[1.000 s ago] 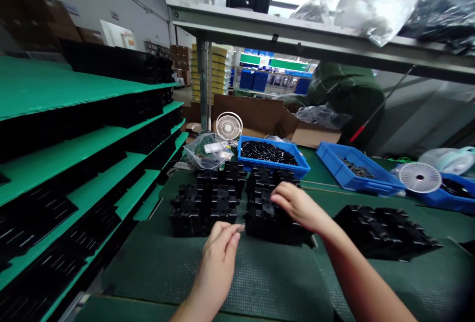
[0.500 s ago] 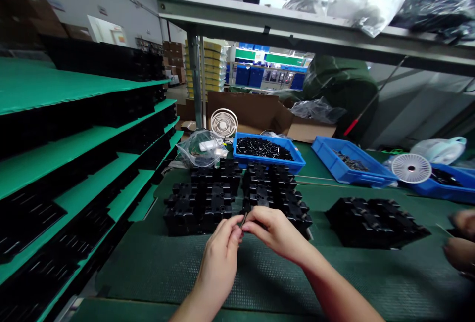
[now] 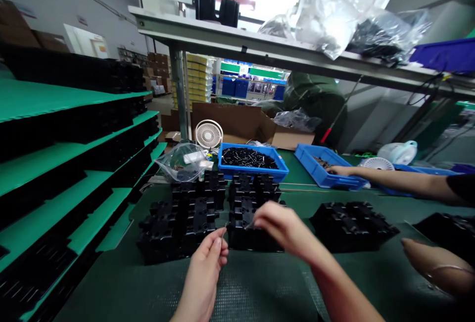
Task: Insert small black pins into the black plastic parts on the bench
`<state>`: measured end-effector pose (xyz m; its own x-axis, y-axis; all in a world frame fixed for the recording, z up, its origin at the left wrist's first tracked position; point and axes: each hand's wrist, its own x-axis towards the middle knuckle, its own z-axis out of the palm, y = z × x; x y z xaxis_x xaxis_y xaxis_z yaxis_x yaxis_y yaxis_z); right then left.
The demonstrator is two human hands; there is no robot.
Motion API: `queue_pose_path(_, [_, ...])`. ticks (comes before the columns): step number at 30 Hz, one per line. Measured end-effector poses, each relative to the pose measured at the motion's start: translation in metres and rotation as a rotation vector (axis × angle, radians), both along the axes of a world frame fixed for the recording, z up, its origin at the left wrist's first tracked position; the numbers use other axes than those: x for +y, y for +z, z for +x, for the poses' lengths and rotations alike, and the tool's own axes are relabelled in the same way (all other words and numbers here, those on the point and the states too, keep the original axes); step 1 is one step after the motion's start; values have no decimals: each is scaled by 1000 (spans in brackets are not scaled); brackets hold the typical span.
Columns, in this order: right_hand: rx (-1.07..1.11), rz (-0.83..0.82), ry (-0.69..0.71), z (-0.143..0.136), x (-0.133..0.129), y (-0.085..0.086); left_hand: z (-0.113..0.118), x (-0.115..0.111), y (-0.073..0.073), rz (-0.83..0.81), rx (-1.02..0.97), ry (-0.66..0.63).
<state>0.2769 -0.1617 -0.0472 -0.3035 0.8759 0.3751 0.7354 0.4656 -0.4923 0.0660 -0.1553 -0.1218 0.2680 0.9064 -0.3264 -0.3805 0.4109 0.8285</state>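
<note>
Head view: hands apart, the left hand [image 3: 204, 265] pinches a thin piece [image 3: 224, 232] before the black blocks [image 3: 163, 223] on the bench [image 3: 256, 287], the blurred right hand [image 3: 284, 223] a small part [image 3: 250, 225] over the right-hand block [image 3: 239, 209]; a light, steady pinch should suit both.

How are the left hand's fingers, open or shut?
Shut: the left hand pinches a thin piece between its fingers, one end poking out.

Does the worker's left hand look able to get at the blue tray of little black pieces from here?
Probably, by reaching over: black blocks stand between the left hand and the blue tray, but nothing covers the tray's open top.
</note>
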Motion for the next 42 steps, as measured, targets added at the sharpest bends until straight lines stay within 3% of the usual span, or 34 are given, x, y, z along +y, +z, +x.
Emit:
queue_pose_path(4, [-153, 185, -407, 97, 59, -9, -1, 0, -8, 57, 160, -92])
queue_pose_path(6, [-232, 155, -480, 132, 84, -21, -1, -1, -14, 96, 222, -137])
queue_pose_path(9, [-291, 112, -498, 154, 104, -36, 1, 0, -22, 129, 277, -167])
queue_pose_path(16, [-295, 69, -448, 152, 119, -50, 4, 3, -22, 164, 334, -206])
queue_pose_path(21, [-273, 63, -430, 145, 119, -42, 10, 4, -14, 167, 357, -201])
queue_pose_path(24, [-109, 42, -354, 113, 97, -24, 17, 5, -9, 171, 330, -175])
queue_pose_path(29, [224, -334, 122, 22, 28, -4, 36, 7, 0, 228, 258, -152])
queue_pose_path(32, [226, -334, 151, -3, 10, -6, 45, 10, 3, 277, 241, -187])
queue_pose_path(35, [184, -238, 59, 22, 30, -7, 46, 10, 5, 267, 300, -198])
queue_pose_path(38, [102, -45, -255, 81, 76, -8, 36, 2, -2, 344, 448, -211])
queue_pose_path(40, [-35, 21, -479, 119, 109, -13, 23, -10, -15, 518, 581, -186])
queue_pose_path(42, [-88, 17, -519, 145, 136, -20, 7, -25, -37, 681, 748, -126])
